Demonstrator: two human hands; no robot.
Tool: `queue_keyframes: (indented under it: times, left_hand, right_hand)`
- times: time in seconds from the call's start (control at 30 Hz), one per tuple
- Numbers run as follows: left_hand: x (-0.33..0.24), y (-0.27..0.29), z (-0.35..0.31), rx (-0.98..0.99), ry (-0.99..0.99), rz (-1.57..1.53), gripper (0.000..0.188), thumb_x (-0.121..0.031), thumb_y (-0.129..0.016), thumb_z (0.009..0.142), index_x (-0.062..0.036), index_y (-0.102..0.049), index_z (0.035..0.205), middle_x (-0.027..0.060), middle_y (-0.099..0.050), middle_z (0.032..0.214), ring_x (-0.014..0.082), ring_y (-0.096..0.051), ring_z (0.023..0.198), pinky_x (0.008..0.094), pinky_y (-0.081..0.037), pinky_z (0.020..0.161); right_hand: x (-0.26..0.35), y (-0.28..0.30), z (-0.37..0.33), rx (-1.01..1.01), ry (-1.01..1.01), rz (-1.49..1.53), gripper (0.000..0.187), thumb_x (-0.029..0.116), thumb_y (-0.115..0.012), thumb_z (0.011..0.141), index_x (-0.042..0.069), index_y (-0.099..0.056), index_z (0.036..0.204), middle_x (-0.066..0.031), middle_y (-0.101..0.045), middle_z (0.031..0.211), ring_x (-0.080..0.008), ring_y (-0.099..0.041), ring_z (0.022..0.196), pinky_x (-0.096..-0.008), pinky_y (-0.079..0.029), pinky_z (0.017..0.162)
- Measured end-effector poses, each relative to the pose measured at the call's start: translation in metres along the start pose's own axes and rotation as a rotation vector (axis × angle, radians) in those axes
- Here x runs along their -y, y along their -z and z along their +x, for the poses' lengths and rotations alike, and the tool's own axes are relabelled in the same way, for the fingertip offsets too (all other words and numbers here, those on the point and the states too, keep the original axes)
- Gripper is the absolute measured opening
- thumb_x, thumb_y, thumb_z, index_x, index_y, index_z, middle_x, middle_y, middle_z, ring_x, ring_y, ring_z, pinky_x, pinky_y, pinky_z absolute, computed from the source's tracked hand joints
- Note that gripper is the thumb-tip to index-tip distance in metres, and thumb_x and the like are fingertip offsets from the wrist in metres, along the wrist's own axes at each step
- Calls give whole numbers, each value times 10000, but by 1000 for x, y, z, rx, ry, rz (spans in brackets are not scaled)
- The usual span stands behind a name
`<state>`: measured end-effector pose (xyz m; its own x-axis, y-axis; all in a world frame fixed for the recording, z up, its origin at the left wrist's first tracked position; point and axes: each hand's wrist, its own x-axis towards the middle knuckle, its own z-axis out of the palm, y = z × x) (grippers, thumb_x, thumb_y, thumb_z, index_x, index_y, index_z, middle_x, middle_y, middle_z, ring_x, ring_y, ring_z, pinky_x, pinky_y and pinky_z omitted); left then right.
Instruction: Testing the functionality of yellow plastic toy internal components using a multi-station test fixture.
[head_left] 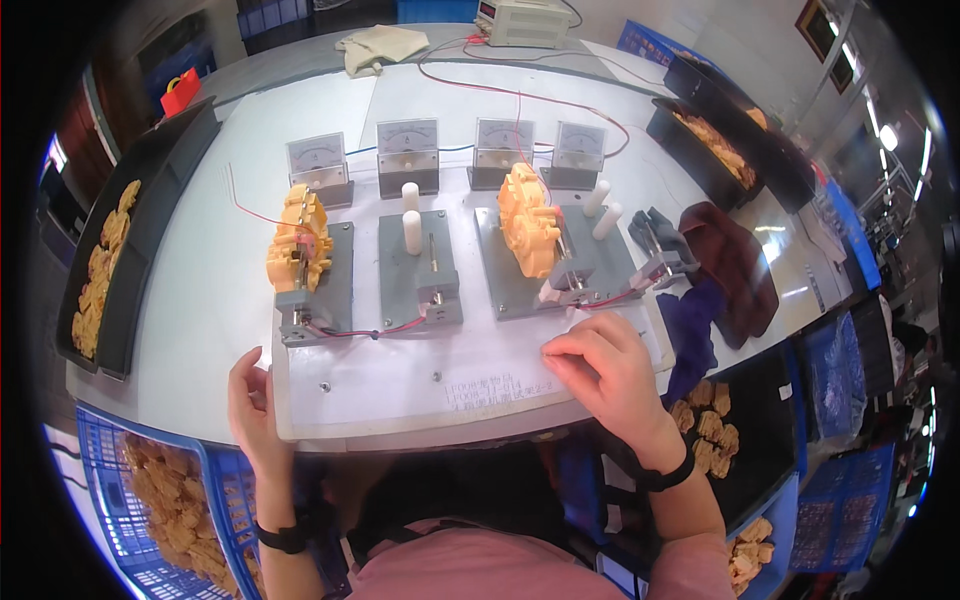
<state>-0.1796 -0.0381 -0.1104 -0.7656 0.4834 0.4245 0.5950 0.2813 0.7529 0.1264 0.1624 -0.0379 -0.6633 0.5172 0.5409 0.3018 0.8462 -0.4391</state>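
My left hand point(256, 405) is at the left edge of a white-topped test board point(375, 385), fingers apart and slightly bent, with nothing seen in it. Above the board's front right part, my right hand point(605, 375) has thumb and fingertips drawn together; no object shows between them. On the board, a yellow plastic gearbox housing point(300, 240) stands at a grey fixture on the left. Another yellow gearbox housing point(528, 222) stands at the right fixture. Between them, a grey fixture plate point(400, 290) bears two white pegs point(412, 232) and no housing.
Several analog meters point(408, 155) line the board's back. A power supply point(525, 22) with red wires stands behind. Black trays point(125, 260) of yellow parts flank the table. Dark cloths point(730, 270) lie right. Blue baskets point(160, 500) of parts stand below at left.
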Motion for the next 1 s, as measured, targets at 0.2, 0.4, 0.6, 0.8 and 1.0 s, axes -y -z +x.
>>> queue_keyframes:
  times: [0.2, 0.4, 0.6, 0.8, 1.0]
  left_hand:
    - [0, 1, -1, -9, 6, -21, 255, -67, -633, 929, -36, -633, 1182, -4, -523, 798, 63, -476, 672, 222, -415, 595]
    - [1, -1, -1, -43, -6, -20, 244, -70, -637, 926, -39, -643, 1168, -11, -491, 737, 70, -445, 632, 223, -391, 582]
    - [2, 4, -2, -6, 58, 12, 240, -72, -641, 921, -57, -653, 1160, -21, -403, 653, 74, -390, 588, 236, -341, 550]
    - [-1, 3, -3, -21, 40, 37, 235, -72, -644, 920, -68, -657, 1155, -22, -399, 653, 78, -392, 578, 242, -344, 543]
    - [-3, 1, -3, -30, -11, 65, 231, -76, -645, 918, -69, -659, 1149, -21, -400, 642, 86, -399, 572, 250, -351, 540]
  right_hand:
    - [2, -1, 0, -20, -28, -23, 130, 88, -768, 783, 100, -674, 871, -45, -603, 817, -263, -583, 779, -373, -442, 701]
    - [2, -2, -2, -12, -13, -23, 138, 69, -768, 777, 90, -681, 881, -47, -605, 815, -266, -579, 772, -371, -440, 699]
    - [3, -5, -2, -35, -42, -7, 154, 35, -775, 756, 74, -693, 881, -52, -608, 805, -259, -578, 760, -361, -442, 684]
    - [4, -7, -4, -70, -90, 25, 160, 24, -776, 751, 58, -689, 880, -61, -621, 803, -265, -590, 765, -360, -457, 674]
    - [7, -5, -2, -79, -106, 49, 148, 25, -767, 757, 45, -682, 877, -71, -643, 820, -274, -599, 780, -365, -467, 684]
